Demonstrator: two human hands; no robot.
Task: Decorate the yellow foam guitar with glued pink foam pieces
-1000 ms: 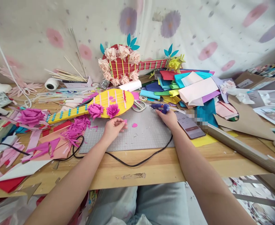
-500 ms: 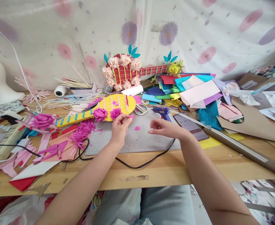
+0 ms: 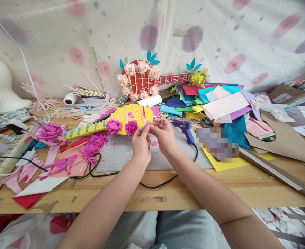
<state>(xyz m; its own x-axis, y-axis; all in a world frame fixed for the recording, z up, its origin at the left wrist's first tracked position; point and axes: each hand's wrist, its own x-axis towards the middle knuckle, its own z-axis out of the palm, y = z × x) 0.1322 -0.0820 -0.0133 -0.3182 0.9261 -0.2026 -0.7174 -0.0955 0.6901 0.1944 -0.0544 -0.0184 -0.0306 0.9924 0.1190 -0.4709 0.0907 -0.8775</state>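
Left hand (image 3: 141,142) and right hand (image 3: 164,135) meet fingertip to fingertip above the grey cutting mat (image 3: 121,154), fingers curled and pinched together on a small pink paper scrap (image 3: 149,127), barely visible. Just beyond the left hand lies the yellow paper guitar (image 3: 121,119) bearing magenta paper flowers (image 3: 131,127). The blue glue gun (image 3: 185,127) rests just right of the right hand.

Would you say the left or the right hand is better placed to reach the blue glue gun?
Probably the right hand: the glue gun lies just to its right on the grey mat, while the left hand sits farther away beside the yellow guitar.
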